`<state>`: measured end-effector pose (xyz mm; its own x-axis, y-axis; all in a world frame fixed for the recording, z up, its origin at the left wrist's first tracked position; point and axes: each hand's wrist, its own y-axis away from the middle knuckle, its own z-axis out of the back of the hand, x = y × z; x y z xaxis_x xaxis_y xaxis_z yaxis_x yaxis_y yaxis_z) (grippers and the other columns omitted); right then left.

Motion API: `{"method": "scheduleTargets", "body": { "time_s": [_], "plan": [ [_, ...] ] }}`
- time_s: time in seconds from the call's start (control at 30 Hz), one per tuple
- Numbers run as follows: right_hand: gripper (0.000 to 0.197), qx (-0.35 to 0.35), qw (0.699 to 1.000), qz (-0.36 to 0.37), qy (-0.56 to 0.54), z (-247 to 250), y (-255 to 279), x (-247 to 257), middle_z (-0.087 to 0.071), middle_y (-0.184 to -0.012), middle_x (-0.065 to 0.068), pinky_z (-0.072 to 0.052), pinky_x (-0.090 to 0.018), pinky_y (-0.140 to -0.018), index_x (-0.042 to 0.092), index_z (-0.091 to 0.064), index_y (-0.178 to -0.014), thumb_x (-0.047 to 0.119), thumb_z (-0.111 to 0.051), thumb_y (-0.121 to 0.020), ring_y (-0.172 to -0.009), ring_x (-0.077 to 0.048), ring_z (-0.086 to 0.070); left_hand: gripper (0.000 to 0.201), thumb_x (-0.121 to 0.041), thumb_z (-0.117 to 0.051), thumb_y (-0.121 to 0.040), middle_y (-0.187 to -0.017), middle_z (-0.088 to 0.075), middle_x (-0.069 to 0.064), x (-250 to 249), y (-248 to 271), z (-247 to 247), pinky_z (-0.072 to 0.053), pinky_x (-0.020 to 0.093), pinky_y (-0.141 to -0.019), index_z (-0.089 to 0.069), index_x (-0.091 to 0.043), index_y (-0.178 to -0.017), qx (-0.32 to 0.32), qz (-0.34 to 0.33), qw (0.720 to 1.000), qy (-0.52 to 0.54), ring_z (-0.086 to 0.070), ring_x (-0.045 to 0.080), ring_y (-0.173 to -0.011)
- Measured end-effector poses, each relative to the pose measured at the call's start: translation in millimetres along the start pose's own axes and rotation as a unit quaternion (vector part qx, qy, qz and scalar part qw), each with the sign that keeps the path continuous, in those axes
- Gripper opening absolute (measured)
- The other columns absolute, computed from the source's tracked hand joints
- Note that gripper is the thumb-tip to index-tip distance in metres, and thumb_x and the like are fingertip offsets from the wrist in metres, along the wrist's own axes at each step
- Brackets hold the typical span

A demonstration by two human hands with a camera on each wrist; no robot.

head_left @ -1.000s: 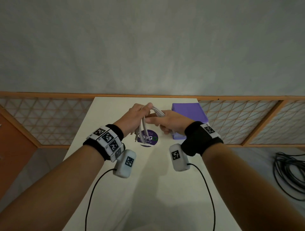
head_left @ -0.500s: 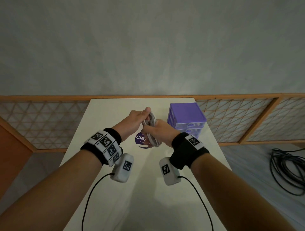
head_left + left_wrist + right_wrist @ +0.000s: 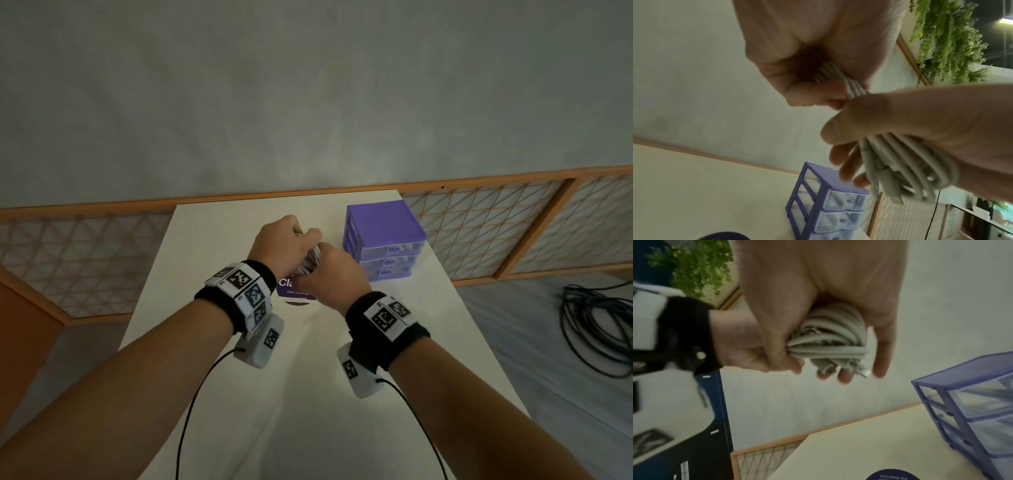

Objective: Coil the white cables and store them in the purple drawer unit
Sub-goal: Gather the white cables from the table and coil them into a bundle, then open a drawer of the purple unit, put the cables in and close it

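Observation:
Both hands hold one bundle of coiled white cable (image 3: pixel 309 263) above the middle of the white table (image 3: pixel 274 411). My left hand (image 3: pixel 284 243) grips the far end of the cable loops (image 3: pixel 840 78). My right hand (image 3: pixel 329 277) is curled round the near end of the coil (image 3: pixel 830 337), its plugs sticking out by the fingertips. The right hand (image 3: pixel 920 126) also shows in the left wrist view, clutching the coil (image 3: pixel 900 170). The purple drawer unit (image 3: pixel 383 236) stands just right of the hands, its three clear drawers pushed in.
A round dark purple sticker (image 3: pixel 294 291) lies on the table under the hands. A wooden lattice screen (image 3: pixel 496 226) runs behind the table. A pile of black cable (image 3: pixel 599 329) lies on the floor at the right.
The hanging cable loops have been gathered into a tight bundle between the hands. The right hand has closed round it. The hands have drawn close together.

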<state>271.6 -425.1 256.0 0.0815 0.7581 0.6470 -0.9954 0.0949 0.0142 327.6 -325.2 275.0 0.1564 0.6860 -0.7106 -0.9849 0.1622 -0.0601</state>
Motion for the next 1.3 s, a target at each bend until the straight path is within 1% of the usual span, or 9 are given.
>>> {"method": "scheduleTargets", "body": {
  "time_s": [0.13, 0.23, 0.37, 0.47, 0.6, 0.73, 0.83, 1.07, 1.3],
  "plan": [
    [0.03, -0.067, 0.997, -0.023, 0.028, -5, 1, -10, -0.068, -0.087, -0.01, -0.052, -0.036, -0.063, 0.008, -0.058, -0.092, 0.032, -0.066, -0.075, -0.078, -0.03, -0.064, 0.033, -0.036, -0.054, -0.078, -0.058, -0.043, 0.0, -10, -6, -16, -0.033, 0.03, -0.053, -0.036, -0.017, -0.058, -0.009, -0.042, 0.999, -0.01, -0.04, 0.018, -0.056],
    [0.02, 0.033, 0.986, -0.049, -0.157, 6, 0, -27, -0.063, -0.067, -0.012, -0.06, -0.046, -0.061, 0.003, -0.063, -0.079, 0.021, -0.07, -0.075, -0.06, -0.029, -0.063, 0.038, -0.026, -0.058, -0.078, -0.054, -0.035, -0.001, -18, -9, -30, -0.029, 0.03, -0.053, -0.031, -0.017, -0.054, 0.019, -0.098, 0.995, 0.022, -0.033, 0.017, -0.053],
    [0.023, 0.154, 0.928, -0.076, -0.33, 29, 5, -56, -0.047, -0.047, -0.008, -0.058, -0.035, -0.052, 0.006, -0.054, -0.059, 0.007, -0.066, -0.079, -0.038, -0.02, -0.045, 0.045, -0.009, -0.059, -0.079, -0.048, -0.025, -0.003, -32, -15, -53, -0.026, 0.022, -0.048, -0.026, -0.018, -0.051, 0.092, -0.158, 0.977, 0.108, -0.024, 0.008, -0.045],
    [0.027, 0.15, 0.912, -0.109, -0.365, 34, 2, -86, -0.043, -0.046, -0.007, -0.057, -0.038, -0.057, 0.008, -0.05, -0.056, 0.005, -0.062, -0.08, -0.037, -0.019, -0.041, 0.044, -0.03, -0.059, -0.087, -0.055, -0.029, 0.006, -41, -25, -80, -0.028, 0.021, -0.05, -0.035, -0.009, -0.057, 0.159, -0.134, 0.973, 0.097, -0.029, 0.012, -0.05],
    [0.023, 0.103, 0.898, -0.195, -0.38, 29, -2, -140, -0.06, -0.051, -0.01, -0.052, -0.035, -0.057, 0.004, -0.058, -0.068, 0.019, -0.067, -0.082, -0.042, -0.023, -0.058, 0.063, -0.061, -0.039, -0.089, -0.075, -0.061, 0.015, -36, -45, -115, -0.049, 0.036, -0.07, -0.063, -0.003, -0.082, 0.245, -0.022, 0.966, 0.076, -0.057, 0.024, -0.067],
    [0.022, 0.052, 0.824, -0.304, -0.475, 18, -9, -191, -0.067, -0.066, -0.014, -0.049, -0.032, -0.055, 0.002, -0.065, -0.084, 0.023, -0.062, -0.089, -0.051, -0.024, -0.066, 0.028, -0.033, -0.049, -0.094, -0.114, -0.063, 0.008, -22, -73, -148, -0.045, 0.036, -0.093, -0.063, -0.014, -0.109, 0.138, -0.082, 0.986, -0.04, -0.058, 0.024, -0.106],
    [0.026, -0.01, 0.789, -0.357, -0.5, 9, -26, -217, -0.066, -0.067, -0.013, -0.048, -0.033, -0.056, 0.003, -0.063, -0.075, 0.024, -0.06, -0.091, -0.054, -0.024, -0.065, 0.036, -0.019, -0.051, -0.093, -0.134, -0.047, 0.008, -19, -86, -165, -0.03, 0.034, -0.107, -0.053, -0.017, -0.129, 0.13, -0.142, 0.969, -0.154, -0.038, 0.028, -0.128],
    [0.025, -0.082, 0.732, -0.409, -0.539, -10, -82, -235, -0.073, -0.096, -0.015, -0.048, -0.034, -0.067, 0.011, -0.066, -0.07, 0.028, -0.063, -0.087, -0.104, -0.036, -0.067, 0.037, -0.008, -0.053, -0.091, -0.135, -0.051, 0.007, -6, -99, -183, -0.031, 0.029, -0.105, -0.053, -0.011, -0.128, 0.109, -0.207, 0.952, -0.196, -0.041, 0.023, -0.127],
    [0.026, -0.094, 0.673, -0.418, -0.603, -26, -113, -227, -0.064, -0.073, -0.002, -0.045, -0.03, -0.064, 0.013, -0.062, -0.067, 0.03, -0.063, -0.087, -0.062, -0.018, -0.054, 0.036, 0.002, -0.055, -0.087, -0.126, -0.057, 0.004, -1, -96, -188, -0.037, 0.026, -0.096, -0.059, -0.013, -0.12, 0.058, -0.219, 0.958, -0.174, -0.047, 0.022, -0.119]
  ]
}}
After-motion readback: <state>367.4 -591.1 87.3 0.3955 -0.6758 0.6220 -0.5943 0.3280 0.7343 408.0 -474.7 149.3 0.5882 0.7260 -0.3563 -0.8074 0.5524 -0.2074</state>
